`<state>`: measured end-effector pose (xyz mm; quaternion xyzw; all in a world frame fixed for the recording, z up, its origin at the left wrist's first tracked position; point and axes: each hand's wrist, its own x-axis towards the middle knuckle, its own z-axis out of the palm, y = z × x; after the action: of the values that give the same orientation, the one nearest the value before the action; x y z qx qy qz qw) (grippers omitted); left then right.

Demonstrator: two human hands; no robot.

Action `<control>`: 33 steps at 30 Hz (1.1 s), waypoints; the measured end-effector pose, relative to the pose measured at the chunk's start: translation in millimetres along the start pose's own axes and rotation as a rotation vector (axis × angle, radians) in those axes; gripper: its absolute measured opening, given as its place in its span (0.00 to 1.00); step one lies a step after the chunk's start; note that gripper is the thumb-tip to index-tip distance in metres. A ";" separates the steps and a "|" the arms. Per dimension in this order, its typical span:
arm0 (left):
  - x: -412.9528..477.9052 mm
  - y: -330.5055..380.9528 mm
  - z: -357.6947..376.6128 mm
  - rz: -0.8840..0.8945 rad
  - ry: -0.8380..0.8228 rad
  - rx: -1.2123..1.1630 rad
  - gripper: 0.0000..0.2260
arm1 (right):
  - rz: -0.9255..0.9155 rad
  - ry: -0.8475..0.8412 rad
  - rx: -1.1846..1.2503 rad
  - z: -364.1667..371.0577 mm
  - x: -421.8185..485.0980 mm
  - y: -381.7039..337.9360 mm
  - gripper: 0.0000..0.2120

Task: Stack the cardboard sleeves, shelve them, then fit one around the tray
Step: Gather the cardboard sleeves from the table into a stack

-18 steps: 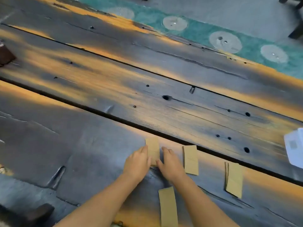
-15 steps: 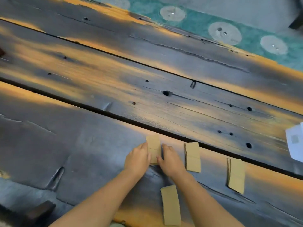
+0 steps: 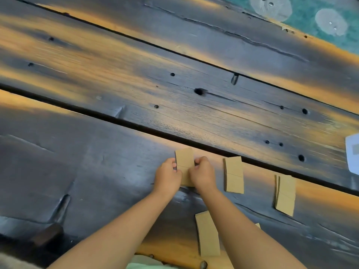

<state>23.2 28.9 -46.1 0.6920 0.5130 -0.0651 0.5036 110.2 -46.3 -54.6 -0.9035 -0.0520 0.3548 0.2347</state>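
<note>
Several flat brown cardboard sleeves lie on a dark wooden plank table (image 3: pixel 116 84). One sleeve (image 3: pixel 185 162) sits between my two hands: my left hand (image 3: pixel 168 176) pinches its left edge and my right hand (image 3: pixel 203 174) pinches its right edge. To the right lies a small stack of sleeves (image 3: pixel 234 174), and farther right another stack (image 3: pixel 285 194). A single sleeve (image 3: pixel 207 233) rests near the front between my forearms, with a corner of another sleeve (image 3: pixel 258 225) showing behind my right arm. A white tray (image 3: pixel 353 154) is cut off by the right edge.
A deep gap (image 3: pixel 77 108) runs between the planks just beyond the sleeves. Green floor with pale round patches (image 3: pixel 330 22) shows past the table's far edge. A dark brown object (image 3: pixel 46 234) sits at the lower left.
Both hands have closed in on the sleeve's side edges, with fingers now curled around it. The view has shifted slightly; the other sleeves have not moved.
</note>
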 end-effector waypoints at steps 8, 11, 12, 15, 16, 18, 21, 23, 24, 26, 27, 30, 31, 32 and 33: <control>3.7 -4.0 -0.9 -0.031 -0.053 -0.033 0.13 | 0.090 -0.037 0.045 4.7 9.8 7.3 0.08; 0.3 -3.2 -0.8 -0.059 -0.083 -0.095 0.15 | 0.091 -0.048 0.088 3.2 8.1 11.3 0.08; -1.2 -2.4 -0.5 -0.069 -0.094 -0.117 0.16 | 0.086 -0.055 0.111 1.8 6.8 12.8 0.09; -7.5 -1.5 -0.5 -0.094 -0.122 -0.187 0.17 | 0.084 -0.102 0.252 -5.6 0.9 18.8 0.11; -9.8 -1.7 -0.9 -0.096 -0.130 -0.204 0.18 | 0.091 -0.118 0.306 -9.5 -2.7 21.8 0.11; -16.0 -2.3 -1.8 -0.097 -0.147 -0.228 0.21 | 0.091 -0.148 0.394 -20.1 -11.0 29.3 0.10; -30.5 -2.2 -2.7 -0.086 -0.189 -0.222 0.26 | 0.058 -0.196 0.463 -40.2 -26.2 42.7 0.09; -43.0 0.7 -4.1 -0.076 -0.251 -0.266 0.25 | 0.032 -0.259 0.523 -54.0 -39.5 48.7 0.08; -47.3 1.2 -5.3 -0.083 -0.297 -0.314 0.24 | 0.022 -0.304 0.548 -58.5 -45.6 50.0 0.08; -58.2 3.0 -6.1 -0.080 -0.403 -0.414 0.22 | -0.007 -0.387 0.601 -68.1 -58.9 53.3 0.07; -63.6 4.3 -5.8 -0.070 -0.450 -0.452 0.21 | -0.019 -0.421 0.635 -73.2 -65.3 55.7 0.07; -79.0 9.7 -1.8 -0.089 -0.550 -0.669 0.19 | -0.052 -0.508 0.777 -90.0 -79.6 63.0 0.07; -83.9 12.4 -0.1 -0.121 -0.581 -0.750 0.19 | -0.067 -0.537 0.820 -95.2 -82.6 65.1 0.06; -88.6 15.6 2.2 -0.151 -0.608 -0.805 0.19 | -0.083 -0.558 0.844 -100.1 -85.3 67.3 0.07; -92.1 18.5 5.1 -0.175 -0.629 -0.839 0.20 | -0.099 -0.568 0.850 -104.4 -87.1 69.2 0.07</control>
<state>-3.1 -33.8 19.0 0.3329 0.3751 -0.1003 0.8593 109.9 -170.6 33.8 -0.5928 -0.0073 0.5645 0.5744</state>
